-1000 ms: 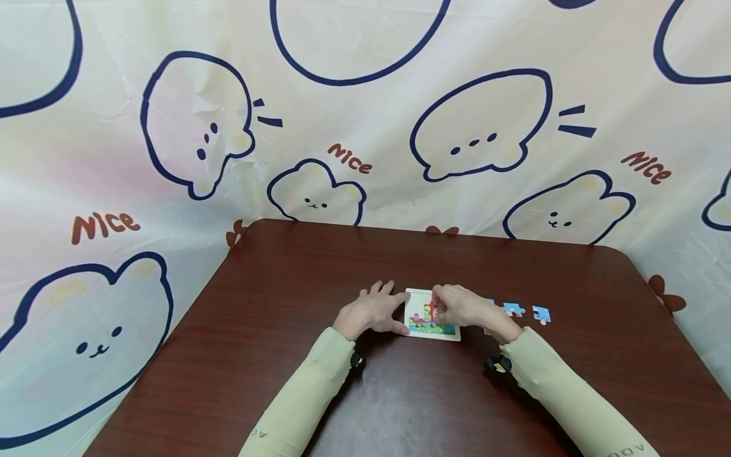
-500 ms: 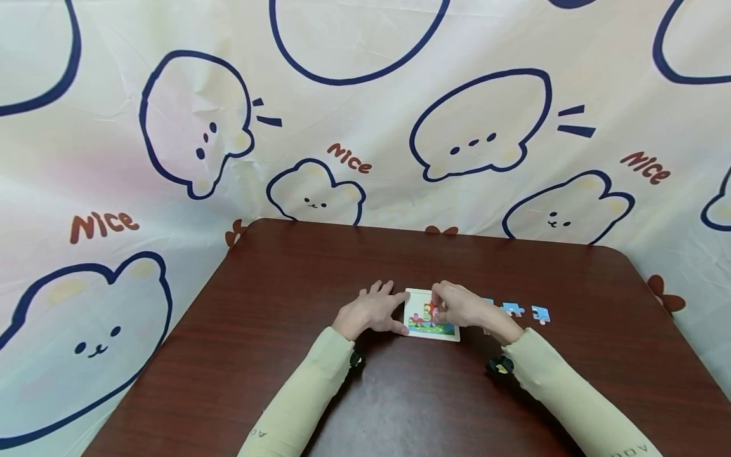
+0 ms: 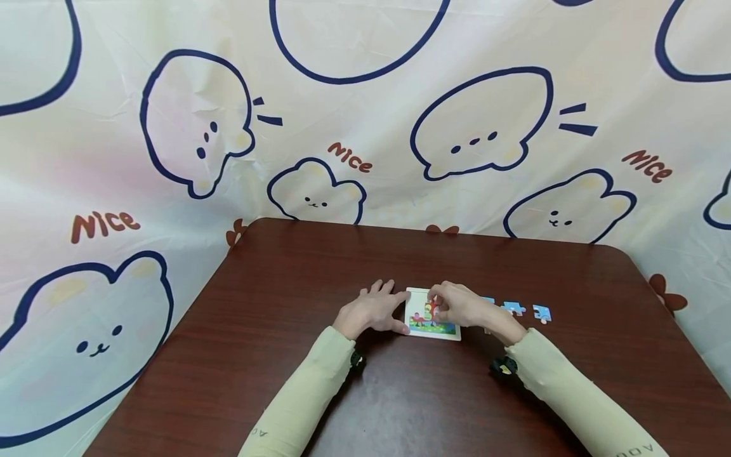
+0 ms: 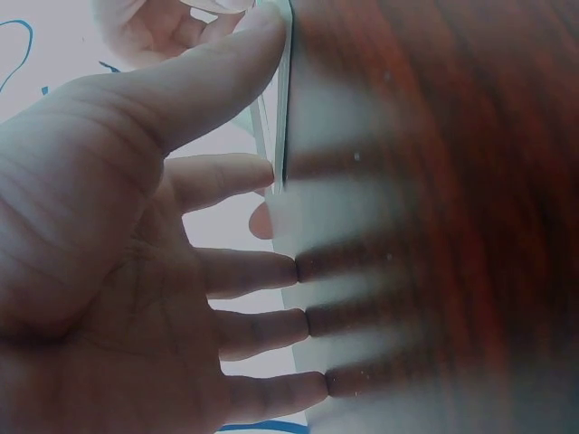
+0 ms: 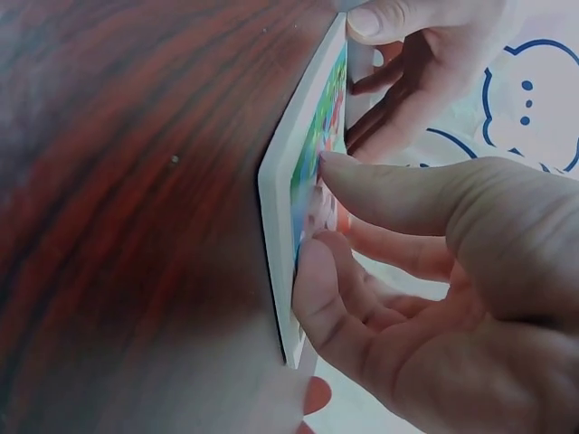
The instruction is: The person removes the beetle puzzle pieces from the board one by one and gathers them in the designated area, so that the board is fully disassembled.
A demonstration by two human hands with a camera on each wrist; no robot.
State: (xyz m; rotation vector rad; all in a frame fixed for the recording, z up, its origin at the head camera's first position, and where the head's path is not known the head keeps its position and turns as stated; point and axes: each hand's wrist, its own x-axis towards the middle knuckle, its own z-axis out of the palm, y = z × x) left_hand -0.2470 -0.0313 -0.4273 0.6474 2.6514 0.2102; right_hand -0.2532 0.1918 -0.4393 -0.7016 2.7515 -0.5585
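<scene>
A small jigsaw puzzle board with a pale frame lies on the table, its lower part filled with a colourful picture. My left hand is spread beside it, fingers straight on the table. In the left wrist view the left thumb touches the board's edge. My right hand is over the board's right part, thumb and fingers bent down to its surface. In the right wrist view the right thumb and index finger pinch at a puzzle piece on the picture; the hand hides most of that piece.
Loose blue puzzle pieces lie to the right: one beyond the right wrist, another farther right, and one partly hidden behind the right hand. The dark wooden table backs onto a printed cloth.
The right fingers have shifted slightly left and lifted a little over the board, showing more of the red and yellow picture. The left hand and loose pieces stay where they were.
</scene>
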